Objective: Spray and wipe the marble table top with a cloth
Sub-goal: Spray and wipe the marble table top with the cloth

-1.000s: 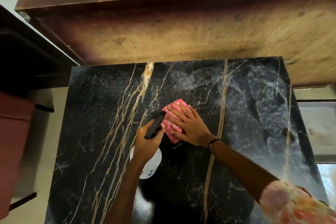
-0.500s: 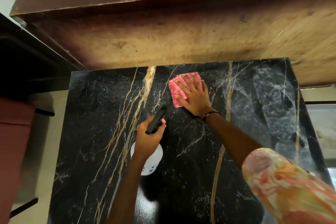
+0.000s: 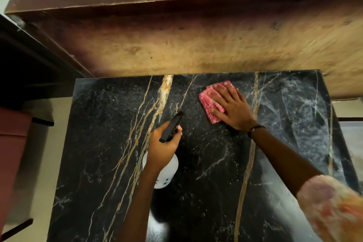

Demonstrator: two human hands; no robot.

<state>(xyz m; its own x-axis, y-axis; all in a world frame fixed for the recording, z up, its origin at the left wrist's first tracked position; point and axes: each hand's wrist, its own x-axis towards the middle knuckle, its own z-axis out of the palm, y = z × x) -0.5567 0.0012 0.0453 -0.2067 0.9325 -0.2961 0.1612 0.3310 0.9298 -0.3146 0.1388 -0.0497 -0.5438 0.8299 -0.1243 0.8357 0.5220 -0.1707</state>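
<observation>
The black marble table top (image 3: 196, 163) with gold and white veins fills the lower view. My right hand (image 3: 231, 108) lies flat, fingers spread, pressing a folded pink cloth (image 3: 209, 99) onto the marble near its far edge. My left hand (image 3: 164, 147) hovers over the middle of the table, gripping a spray bottle (image 3: 164, 175) with a white body and a black trigger head (image 3: 170, 126) that points toward the far right.
A brown wooden headboard or panel (image 3: 186, 41) runs along the table's far edge. A dark red piece of furniture (image 3: 11, 143) stands at the left across a strip of pale floor (image 3: 49, 153). The right part of the marble shows hazy streaks (image 3: 306, 108).
My right hand slid the pink cloth from the table's middle up toward the far edge and slightly right. My left hand with the bottle stayed nearly in place.
</observation>
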